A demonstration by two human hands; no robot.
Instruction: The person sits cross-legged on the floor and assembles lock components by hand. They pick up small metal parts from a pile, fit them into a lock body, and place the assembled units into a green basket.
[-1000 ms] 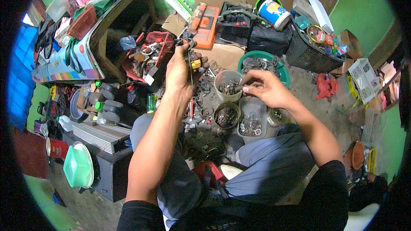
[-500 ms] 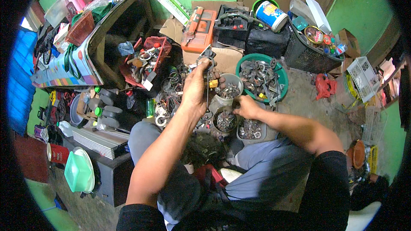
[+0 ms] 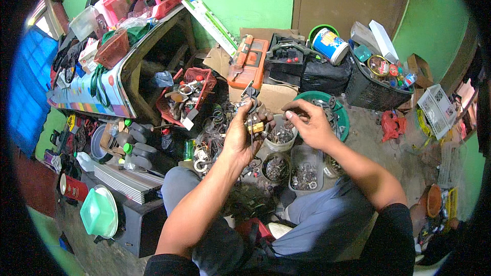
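Observation:
My left hand (image 3: pixel 239 135) is closed around a dark metal part (image 3: pixel 250 93) with a thin long rod running down past the palm. A yellow block (image 3: pixel 255 128) shows beside these fingers; whether it belongs to the held part I cannot tell. My right hand (image 3: pixel 313 127) hovers at the rim of the green basin (image 3: pixel 346 122), its fingers curled and thumb bent in, with anything between them too small to make out. Below the hands stand a white bucket (image 3: pixel 280 147), a round dark tin (image 3: pixel 276 168) and a grey rectangular tub (image 3: pixel 307 190), each with small metal parts inside.
Behind are an orange toolbox (image 3: pixel 249 61), a black tool case (image 3: pixel 287 56) and a white-blue tub (image 3: pixel 331 46). A red basket (image 3: pixel 207 86) of parts sits left of tangled wires (image 3: pixel 207 140). At right stand a dark crate (image 3: pixel 371 84) and a red plastic bag (image 3: pixel 393 125).
My right hand has lifted away from the tin and tub and come up beside the white bucket and green basin. My left hand still holds the metal part. The view has shifted.

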